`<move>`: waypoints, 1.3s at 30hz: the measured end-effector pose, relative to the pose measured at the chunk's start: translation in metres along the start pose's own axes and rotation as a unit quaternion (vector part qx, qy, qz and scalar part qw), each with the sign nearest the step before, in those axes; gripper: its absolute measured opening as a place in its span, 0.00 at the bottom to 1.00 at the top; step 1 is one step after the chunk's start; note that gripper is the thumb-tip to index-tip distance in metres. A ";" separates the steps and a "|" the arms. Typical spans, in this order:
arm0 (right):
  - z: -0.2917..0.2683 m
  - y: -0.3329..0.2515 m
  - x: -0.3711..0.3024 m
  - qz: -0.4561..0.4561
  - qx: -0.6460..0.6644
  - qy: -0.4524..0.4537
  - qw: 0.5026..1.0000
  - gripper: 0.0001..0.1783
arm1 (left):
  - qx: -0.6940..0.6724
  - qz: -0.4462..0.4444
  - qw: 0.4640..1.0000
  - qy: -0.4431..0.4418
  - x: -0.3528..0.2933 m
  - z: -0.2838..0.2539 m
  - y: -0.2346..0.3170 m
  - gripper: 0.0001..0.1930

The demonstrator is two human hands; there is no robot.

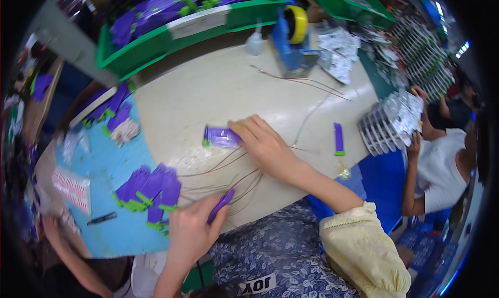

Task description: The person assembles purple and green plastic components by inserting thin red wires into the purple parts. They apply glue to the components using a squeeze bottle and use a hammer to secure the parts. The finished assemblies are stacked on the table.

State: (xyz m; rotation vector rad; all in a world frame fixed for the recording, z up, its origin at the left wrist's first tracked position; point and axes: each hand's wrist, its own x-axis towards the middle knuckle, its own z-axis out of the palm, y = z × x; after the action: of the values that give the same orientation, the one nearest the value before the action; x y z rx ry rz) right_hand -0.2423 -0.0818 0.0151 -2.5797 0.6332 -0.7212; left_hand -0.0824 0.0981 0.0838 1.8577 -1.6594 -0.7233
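Observation:
Over the middle of the worktop [197,100], my right hand [267,147] reaches in with fingers together. Its fingertips close on the right end of a flat, shiny purple piece with a green end [223,137]. Lower and to the left, my left hand [195,228] is wrapped around a narrow purple piece [222,205] that points up and right. Several thin brown wires [208,171] lie between and under my hands. A pile of purple pieces with green ends [153,189] rests on a blue mat, left of my left hand. One more purple piece [339,138] lies to the right.
A green bin [150,59] full of purple pieces stands at the back, near a small bottle [254,42] and a tape dispenser [291,53]. Silver packets [338,51] lie behind. At right, another person's hands hold a white rack [382,126]. A black tool [102,218] lies on the blue mat [125,235].

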 end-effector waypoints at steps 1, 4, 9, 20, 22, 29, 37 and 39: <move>-0.022 0.001 -0.011 -0.006 0.007 0.007 1.000 0.27 | 0.015 0.015 1.000 0.000 -0.002 0.004 0.000 0.08; -0.079 0.018 -0.068 0.228 -0.086 0.100 0.965 0.28 | 0.035 0.059 0.998 -0.008 -0.005 0.012 -0.005 0.09; -0.119 0.047 -0.110 0.437 -0.144 0.058 0.886 0.15 | 0.050 0.134 0.990 -0.015 0.009 0.024 -0.008 0.12; -0.019 -0.035 -0.026 0.421 0.489 0.057 0.762 0.10 | 0.102 0.137 0.985 0.003 0.002 0.022 -0.016 0.13; -0.005 -0.034 -0.023 0.436 0.476 0.060 0.761 0.09 | 0.126 0.131 0.983 -0.010 0.009 0.022 -0.017 0.12; -0.002 -0.036 -0.014 0.173 0.053 0.035 0.983 0.14 | 0.128 0.092 0.986 -0.059 0.024 0.028 -0.025 0.12; -0.024 -0.025 0.000 0.299 0.305 -0.005 0.904 0.16 | 0.005 0.166 0.977 0.133 0.067 0.023 -0.032 0.16; -0.033 -0.029 0.001 0.256 0.350 0.027 0.901 0.16 | -0.121 0.126 0.974 0.148 0.075 0.028 -0.021 0.16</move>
State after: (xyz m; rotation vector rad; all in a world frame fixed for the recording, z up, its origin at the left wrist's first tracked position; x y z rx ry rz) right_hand -0.2509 -0.0661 0.0557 -1.6428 0.8358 -0.6755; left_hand -0.0800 0.0248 0.0466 1.4714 -1.5037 -0.4900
